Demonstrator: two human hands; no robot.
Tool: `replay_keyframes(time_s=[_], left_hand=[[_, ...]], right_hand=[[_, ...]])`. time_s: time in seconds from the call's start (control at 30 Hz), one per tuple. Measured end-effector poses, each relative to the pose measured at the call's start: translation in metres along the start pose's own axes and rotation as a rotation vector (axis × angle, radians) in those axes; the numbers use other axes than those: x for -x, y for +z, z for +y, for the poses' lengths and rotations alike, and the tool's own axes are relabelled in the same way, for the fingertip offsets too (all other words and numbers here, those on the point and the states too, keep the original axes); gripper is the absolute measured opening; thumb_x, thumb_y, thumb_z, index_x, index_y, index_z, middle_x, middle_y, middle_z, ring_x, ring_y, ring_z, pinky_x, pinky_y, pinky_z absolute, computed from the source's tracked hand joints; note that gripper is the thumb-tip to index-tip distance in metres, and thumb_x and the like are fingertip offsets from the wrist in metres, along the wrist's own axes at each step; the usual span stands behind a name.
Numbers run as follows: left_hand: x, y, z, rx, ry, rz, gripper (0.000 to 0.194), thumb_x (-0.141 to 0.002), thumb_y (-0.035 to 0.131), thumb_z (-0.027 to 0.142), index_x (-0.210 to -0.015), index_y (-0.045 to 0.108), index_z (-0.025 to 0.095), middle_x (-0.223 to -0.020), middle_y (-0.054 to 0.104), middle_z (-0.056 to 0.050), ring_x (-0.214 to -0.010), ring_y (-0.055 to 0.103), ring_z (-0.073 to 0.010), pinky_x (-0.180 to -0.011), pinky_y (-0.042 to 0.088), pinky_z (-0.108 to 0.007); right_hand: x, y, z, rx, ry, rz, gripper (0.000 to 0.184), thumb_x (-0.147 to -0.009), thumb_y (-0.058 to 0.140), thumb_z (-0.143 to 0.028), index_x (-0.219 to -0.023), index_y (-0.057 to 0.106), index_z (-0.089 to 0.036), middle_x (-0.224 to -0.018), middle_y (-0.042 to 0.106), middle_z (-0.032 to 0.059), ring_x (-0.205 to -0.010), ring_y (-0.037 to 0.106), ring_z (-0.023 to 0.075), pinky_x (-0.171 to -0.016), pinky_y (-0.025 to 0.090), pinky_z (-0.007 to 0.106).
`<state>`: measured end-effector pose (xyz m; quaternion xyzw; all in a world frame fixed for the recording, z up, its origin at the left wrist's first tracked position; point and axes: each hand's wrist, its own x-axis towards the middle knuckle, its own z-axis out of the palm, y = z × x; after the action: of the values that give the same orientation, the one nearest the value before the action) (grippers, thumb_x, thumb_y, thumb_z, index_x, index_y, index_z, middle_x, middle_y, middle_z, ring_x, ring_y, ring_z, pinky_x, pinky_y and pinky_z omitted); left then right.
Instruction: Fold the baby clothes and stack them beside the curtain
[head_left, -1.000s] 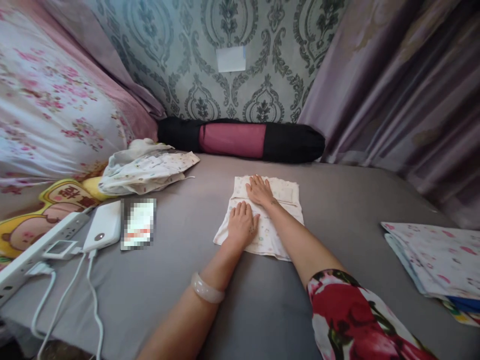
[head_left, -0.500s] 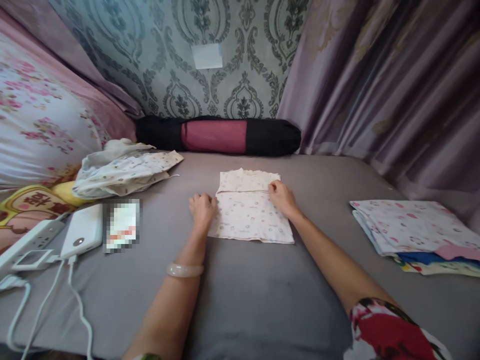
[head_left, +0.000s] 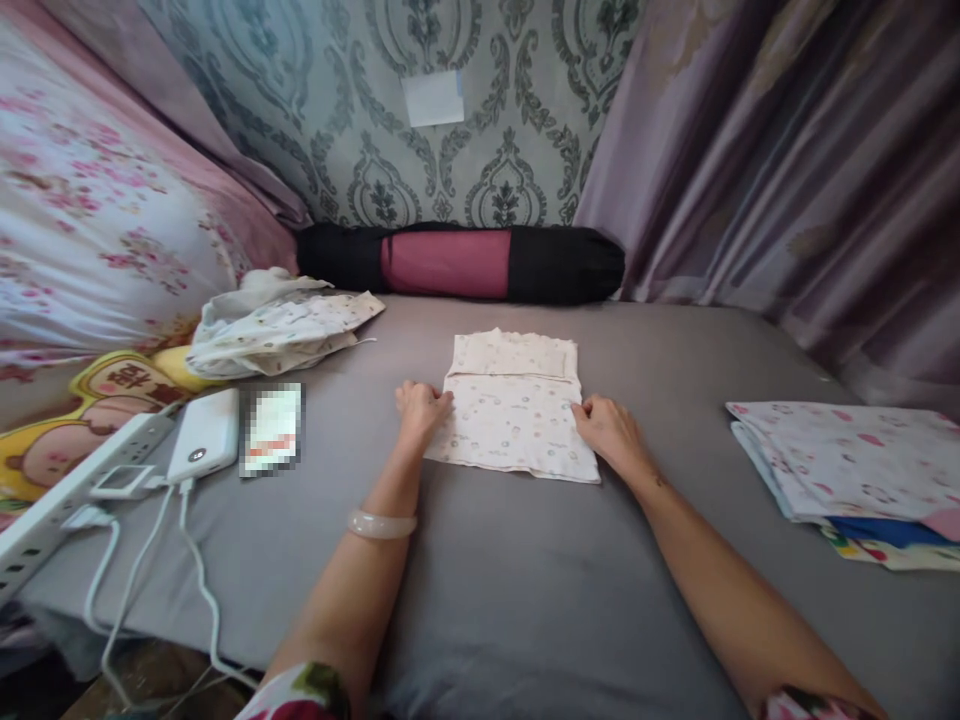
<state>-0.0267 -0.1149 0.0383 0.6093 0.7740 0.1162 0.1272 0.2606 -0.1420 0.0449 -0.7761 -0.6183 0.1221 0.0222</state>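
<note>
1. Cloth (head_left: 514,418), small, cream, printed, lies flat mid-bed (head_left: 525,600), folded into a rectangle with a narrower band along its far edge.
2. Left hand (head_left: 420,408) is at the cloth's left edge, fingers curled together, pinching the edge.
3. Right hand (head_left: 611,432) is at the cloth's right edge, fingers curled and closed on it.
4. Change: a second ago both palms lay flat on top of the cloth, pressing; now both have moved out to its side edges. Judgement: smoothing is done, next fold or lift is being set up.
5. Right of the cloth: folded stack (head_left: 847,460). Left: loose clothes (head_left: 285,325), power bank (head_left: 202,450).
6. Beyond the cloth: black-and-pink roll (head_left: 457,262).
</note>
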Motion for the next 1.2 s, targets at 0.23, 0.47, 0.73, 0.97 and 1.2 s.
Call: replay_keyframes(time_s=[0.23, 0.47, 0.73, 0.97, 1.2], left_hand=[[0.006, 0.003, 0.002, -0.181, 0.084, 0.103, 0.028, -0.091, 0.044, 0.033, -0.094, 0.065, 0.015, -0.106, 0.061, -0.014, -0.104, 0.053, -0.0284, -0.090, 0.041, -0.038], [0.012, 0.000, 0.011, -0.307, 0.182, 0.043, 0.030, -0.094, 0.032, 0.021, -0.105, 0.058, 0.009, -0.103, 0.063, -0.019, -0.100, 0.058, -0.0293, -0.087, 0.041, -0.038], [0.025, -0.010, 0.019, -0.279, 0.008, -0.029, 0.038, -0.096, 0.035, 0.034, -0.115, 0.052, 0.007, -0.104, 0.067, -0.022, -0.100, 0.065, -0.0330, -0.080, 0.047, -0.038], [0.043, -0.024, 0.014, -0.303, 0.024, -0.143, 0.041, -0.097, 0.037, 0.040, -0.117, 0.050, 0.007, -0.106, 0.067, -0.024, -0.103, 0.065, -0.0344, -0.082, 0.047, -0.038], [0.056, -0.031, -0.011, -0.230, 0.097, -0.210, 0.034, -0.095, 0.040, 0.037, -0.118, 0.047, 0.012, -0.109, 0.067, -0.019, -0.100, 0.064, -0.0312, -0.079, 0.046, -0.036]], right_hand=[[0.009, -0.001, -0.004, 0.045, -0.005, 0.028, 0.033, -0.099, 0.037, -0.035, -0.111, 0.059, -0.015, -0.107, 0.066, 0.0156, -0.098, 0.064, 0.0256, -0.074, 0.043, 0.032], [0.019, -0.008, -0.008, 0.054, 0.002, 0.045, 0.031, -0.099, 0.037, -0.032, -0.113, 0.058, -0.014, -0.108, 0.065, 0.0162, -0.098, 0.064, 0.0262, -0.075, 0.044, 0.032], [0.021, -0.007, -0.007, 0.048, 0.004, -0.017, 0.035, -0.096, 0.042, -0.037, -0.118, 0.056, -0.015, -0.105, 0.068, 0.0165, -0.097, 0.065, 0.0284, -0.075, 0.044, 0.033], [0.054, -0.013, -0.003, 0.039, -0.057, -0.062, 0.043, -0.095, 0.042, -0.037, -0.132, 0.044, -0.015, -0.103, 0.068, 0.0160, -0.093, 0.066, 0.0295, -0.069, 0.042, 0.031], [0.073, -0.013, 0.016, -0.061, -0.224, -0.109, 0.052, -0.093, 0.043, -0.033, -0.141, 0.035, -0.016, -0.101, 0.068, 0.0121, -0.088, 0.065, 0.0255, -0.069, 0.039, 0.029]])
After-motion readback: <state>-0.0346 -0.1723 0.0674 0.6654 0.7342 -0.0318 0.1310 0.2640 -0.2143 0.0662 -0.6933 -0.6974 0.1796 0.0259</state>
